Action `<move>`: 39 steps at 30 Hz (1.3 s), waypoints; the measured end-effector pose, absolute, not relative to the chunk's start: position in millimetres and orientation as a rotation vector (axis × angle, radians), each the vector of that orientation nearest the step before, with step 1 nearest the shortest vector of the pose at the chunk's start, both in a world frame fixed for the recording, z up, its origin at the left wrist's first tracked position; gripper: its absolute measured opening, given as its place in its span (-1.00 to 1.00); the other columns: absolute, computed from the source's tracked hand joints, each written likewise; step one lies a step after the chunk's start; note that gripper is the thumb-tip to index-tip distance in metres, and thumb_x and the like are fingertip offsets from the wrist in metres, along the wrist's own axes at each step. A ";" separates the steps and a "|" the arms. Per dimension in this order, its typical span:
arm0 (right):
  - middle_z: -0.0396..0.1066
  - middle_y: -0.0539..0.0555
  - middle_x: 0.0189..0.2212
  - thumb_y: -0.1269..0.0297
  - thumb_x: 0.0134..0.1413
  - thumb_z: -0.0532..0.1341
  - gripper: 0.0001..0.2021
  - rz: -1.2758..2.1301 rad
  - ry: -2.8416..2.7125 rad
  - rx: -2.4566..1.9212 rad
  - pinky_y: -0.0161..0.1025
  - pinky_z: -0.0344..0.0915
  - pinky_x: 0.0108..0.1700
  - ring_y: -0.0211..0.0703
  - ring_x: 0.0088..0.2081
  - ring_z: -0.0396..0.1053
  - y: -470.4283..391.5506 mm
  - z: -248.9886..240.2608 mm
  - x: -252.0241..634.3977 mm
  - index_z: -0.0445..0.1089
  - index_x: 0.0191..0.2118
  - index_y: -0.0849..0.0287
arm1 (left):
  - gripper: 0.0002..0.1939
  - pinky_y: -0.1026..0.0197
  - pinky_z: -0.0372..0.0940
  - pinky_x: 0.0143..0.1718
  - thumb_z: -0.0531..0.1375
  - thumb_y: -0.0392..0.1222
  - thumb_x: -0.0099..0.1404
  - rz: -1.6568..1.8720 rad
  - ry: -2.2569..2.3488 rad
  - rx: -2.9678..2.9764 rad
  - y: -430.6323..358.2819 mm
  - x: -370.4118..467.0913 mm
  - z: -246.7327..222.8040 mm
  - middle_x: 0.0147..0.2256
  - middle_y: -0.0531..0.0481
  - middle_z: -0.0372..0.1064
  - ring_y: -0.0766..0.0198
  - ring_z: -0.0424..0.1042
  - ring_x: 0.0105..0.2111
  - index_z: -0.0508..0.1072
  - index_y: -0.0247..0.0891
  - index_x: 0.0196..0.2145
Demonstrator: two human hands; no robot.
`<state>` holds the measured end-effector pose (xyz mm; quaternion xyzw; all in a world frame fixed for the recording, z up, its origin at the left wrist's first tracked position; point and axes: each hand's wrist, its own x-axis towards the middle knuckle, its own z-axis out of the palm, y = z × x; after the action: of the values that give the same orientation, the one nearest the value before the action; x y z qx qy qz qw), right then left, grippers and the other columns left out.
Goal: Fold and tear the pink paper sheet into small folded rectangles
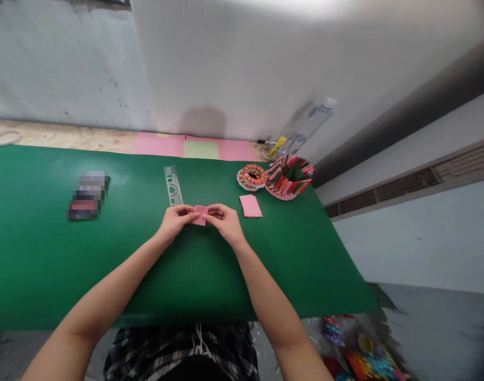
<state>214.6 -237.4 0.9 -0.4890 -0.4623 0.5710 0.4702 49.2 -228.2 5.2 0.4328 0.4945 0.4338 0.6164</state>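
Observation:
A small pink paper piece (pixel 200 215) is held above the green table between both hands. My left hand (pixel 177 221) pinches its left edge with thumb and fingers. On its right edge, my right hand (pixel 223 220) grips it the same way. To the right of my right hand lies a stack of pink paper (pixel 250 206). A clear stencil ruler (pixel 172 185) lies just beyond my left hand, its near end close to the fingers.
A green mat (pixel 154 280) covers the table. Folded-paper ring (pixel 251 177) and basket-like paper piece (pixel 289 177) stand at the back right, near a clear bottle (pixel 309 127). A blurred-out object (pixel 88 196) lies left. Pink sheets (pixel 158 144) lie along the wall.

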 end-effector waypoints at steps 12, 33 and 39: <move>0.46 0.01 -0.53 0.15 -0.35 0.41 -0.67 1.333 -1.010 -1.254 -0.17 0.45 -0.34 -0.17 -0.49 0.43 -234.1 -3.8 214.0 0.40 -0.40 0.17 | -0.80 0.17 0.33 -0.24 0.33 -0.14 -0.06 1.045 1.099 1.200 -227.6 47.5 2.6 -0.48 0.03 0.43 0.28 0.43 -0.42 0.41 -0.28 -0.52; 0.46 -0.03 -0.54 0.23 -0.32 0.41 -0.68 1.441 -1.102 -1.161 -0.19 0.42 -0.33 -0.19 -0.50 0.43 -235.3 3.6 215.7 0.41 -0.34 0.14 | -0.58 0.25 0.33 -0.39 0.40 -0.12 -0.09 1.073 1.026 0.974 -227.8 46.3 6.5 -0.57 0.14 0.38 0.34 0.42 -0.55 0.26 -0.25 -0.37; 0.51 0.02 -0.39 0.22 -0.31 0.41 -0.71 1.452 -1.210 -1.133 -0.19 0.38 -0.18 -0.17 -0.33 0.45 -236.6 5.6 212.8 0.48 -0.34 0.14 | -0.56 0.30 0.31 -0.42 0.40 -0.16 -0.11 1.065 0.960 0.964 -229.1 49.2 8.4 -0.59 0.16 0.38 0.38 0.40 -0.57 0.22 -0.25 -0.39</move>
<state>212.8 -236.6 5.6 -0.4587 -0.4898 0.5877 0.4519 49.2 -229.1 8.4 0.4242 0.4224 0.4687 0.6496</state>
